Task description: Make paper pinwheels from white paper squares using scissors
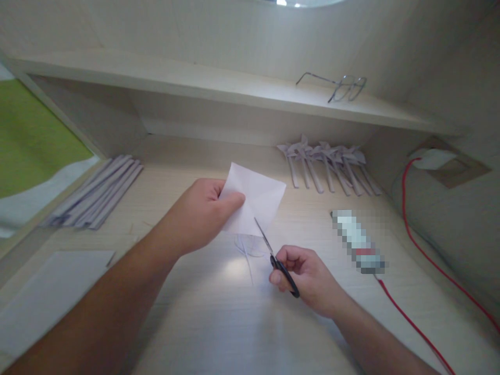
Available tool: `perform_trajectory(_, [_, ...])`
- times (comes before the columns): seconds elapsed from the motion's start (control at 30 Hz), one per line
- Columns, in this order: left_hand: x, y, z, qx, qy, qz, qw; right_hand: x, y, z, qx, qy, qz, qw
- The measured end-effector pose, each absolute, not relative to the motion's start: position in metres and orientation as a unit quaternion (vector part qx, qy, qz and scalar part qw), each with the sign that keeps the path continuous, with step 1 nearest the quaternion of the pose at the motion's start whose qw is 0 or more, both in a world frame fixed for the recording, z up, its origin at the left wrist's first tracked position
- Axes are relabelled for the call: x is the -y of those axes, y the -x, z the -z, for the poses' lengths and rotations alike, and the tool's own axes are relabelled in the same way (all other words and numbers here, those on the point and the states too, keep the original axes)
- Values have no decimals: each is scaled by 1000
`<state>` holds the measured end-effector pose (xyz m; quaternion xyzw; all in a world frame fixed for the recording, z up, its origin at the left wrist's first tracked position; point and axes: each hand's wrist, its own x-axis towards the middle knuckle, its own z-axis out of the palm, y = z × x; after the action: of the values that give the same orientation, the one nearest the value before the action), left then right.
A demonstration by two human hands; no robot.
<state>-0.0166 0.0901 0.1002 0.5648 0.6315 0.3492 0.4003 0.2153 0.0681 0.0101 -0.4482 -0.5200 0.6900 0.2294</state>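
My left hand (pixel 209 211) pinches a square sheet of white paper (pixel 255 195) by its left side, thumb on top, holding it above the desk. In my right hand (pixel 304 273) is a pair of scissors (pixel 283 273) with black handles, my fingers in the loops. The blades point up and left and reach over the lower part of the paper, near its middle. Whether the blades are closed on the paper, I cannot tell. Below the sheet, thin curled paper strips (pixel 248 255) lie on the desk.
Rolled paper sticks (pixel 97 192) lie piled at the left. Several paper pinwheels (pixel 324 161) rest at the back right. A phone (pixel 357 239) with a red cable (pixel 414 328) lies at the right. White sheets (pixel 58 291) are at the lower left. Glasses (pixel 346 88) sit on the shelf (pixel 219 86).
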Motion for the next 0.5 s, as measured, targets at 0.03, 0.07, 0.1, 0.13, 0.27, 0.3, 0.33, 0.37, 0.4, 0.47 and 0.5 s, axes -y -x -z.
perform_trajectory(0.03, [-90,17,-100,-632,-565,-348,400,-68,-215,-10,521,448,-689,231])
perform_trajectory(0.07, [-91,17,-100,-632,-565,-346,401,-68,-215,-11,523,448,-688,231])
perform_trajectory(0.1, [-91,17,-99,-633,-565,-344,402,-68,-215,-11,524,448,-687,231])
perform_trajectory(0.13, [-91,17,-99,-632,-566,-342,404,-68,-215,-11,524,449,-685,231])
perform_trajectory(0.27, [-91,15,-99,-625,-570,-341,410,-68,-215,-12,530,454,-678,232])
perform_trajectory(0.3, [-91,14,-99,-624,-570,-342,410,-68,-215,-11,531,456,-676,232])
perform_trajectory(0.33, [-90,14,-99,-624,-570,-343,411,-68,-216,-11,531,456,-675,232])
perform_trajectory(0.37, [-90,13,-100,-623,-570,-343,412,-68,-216,-11,531,457,-675,232])
perform_trajectory(0.4, [-90,13,-100,-623,-570,-342,413,-68,-216,-10,530,457,-675,234])
perform_trajectory(0.47, [-89,13,-100,-623,-568,-342,415,-67,-217,-9,529,456,-675,238])
perform_trajectory(0.5, [-89,14,-100,-623,-568,-342,415,-67,-217,-9,530,455,-674,241])
